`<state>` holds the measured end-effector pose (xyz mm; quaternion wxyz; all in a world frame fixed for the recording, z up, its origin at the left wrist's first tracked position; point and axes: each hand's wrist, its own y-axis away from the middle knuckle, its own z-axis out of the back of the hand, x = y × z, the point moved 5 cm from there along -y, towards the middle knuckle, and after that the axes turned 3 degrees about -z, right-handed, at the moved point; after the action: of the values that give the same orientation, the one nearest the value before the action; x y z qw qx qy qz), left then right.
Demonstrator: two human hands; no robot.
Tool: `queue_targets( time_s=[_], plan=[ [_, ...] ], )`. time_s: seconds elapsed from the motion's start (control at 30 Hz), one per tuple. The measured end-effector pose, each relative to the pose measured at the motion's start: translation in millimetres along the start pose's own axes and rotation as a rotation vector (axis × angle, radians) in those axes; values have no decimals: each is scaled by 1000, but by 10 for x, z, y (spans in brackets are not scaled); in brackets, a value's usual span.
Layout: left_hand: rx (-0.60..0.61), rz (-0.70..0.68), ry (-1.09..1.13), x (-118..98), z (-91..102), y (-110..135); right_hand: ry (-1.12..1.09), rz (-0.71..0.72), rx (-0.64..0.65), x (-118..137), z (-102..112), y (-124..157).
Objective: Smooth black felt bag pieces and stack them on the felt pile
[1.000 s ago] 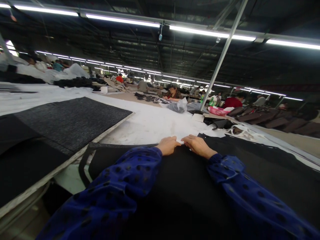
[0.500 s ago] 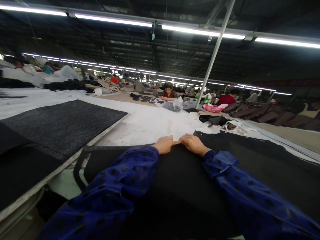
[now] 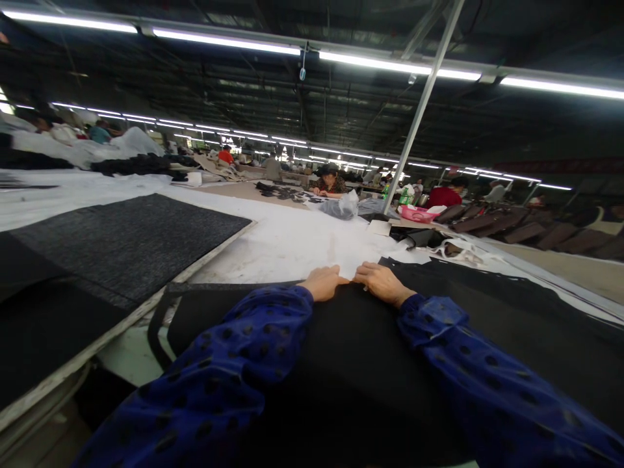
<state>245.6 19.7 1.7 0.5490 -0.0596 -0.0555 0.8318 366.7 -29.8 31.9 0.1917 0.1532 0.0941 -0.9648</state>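
A large black fabric lies spread in front of me over a white table. Both my arms, in blue dotted sleeves, reach forward over it. My left hand rests at the fabric's far edge with its fingers curled down onto the cloth. My right hand lies right beside it, fingers bent and pressing the same edge. The fingertips of the two hands nearly meet at the edge, where the black cloth ends on the white surface.
A dark grey textured mat covers the table to the left. Farther off sit a plastic bag, a pink tray and dark cut pieces. A slanted metal pole rises beyond. Other people work at distant tables.
Both hands stay at the fabric's far edge, almost unmoved. Only the view shifts slightly as my head moves.
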Motion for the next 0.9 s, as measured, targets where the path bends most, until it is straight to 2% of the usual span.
queue_targets(
  time_s=[0.1, 0.17, 0.23, 0.3, 0.47, 0.6, 0.77, 0.9],
  plan=[
    [3, 1, -6, -12, -8, 2, -64, -73, -47, -33, 90, -35],
    [-4, -7, -7, -32, -1, 1, -211, -77, -103, -3, 116, -64],
    [-12, -13, -8, -45, 26, 9, -378, -79, -118, 35, 83, -85],
    [-14, -18, 3, -28, 77, 48, -448, -78, -88, 67, 20, -91],
    [20, 69, 80, 252, 233, 390, -427, -30, -50, 75, -25, -64],
    [-42, 153, 130, 487, 308, 741, -418, -12, 8, 59, -19, -69],
    [-72, 87, 61, 456, 315, 890, -351, 27, 128, 131, -14, -88],
    [-77, 9, -25, 365, 329, 900, -172, 30, 221, 258, 28, -138]
  ],
)
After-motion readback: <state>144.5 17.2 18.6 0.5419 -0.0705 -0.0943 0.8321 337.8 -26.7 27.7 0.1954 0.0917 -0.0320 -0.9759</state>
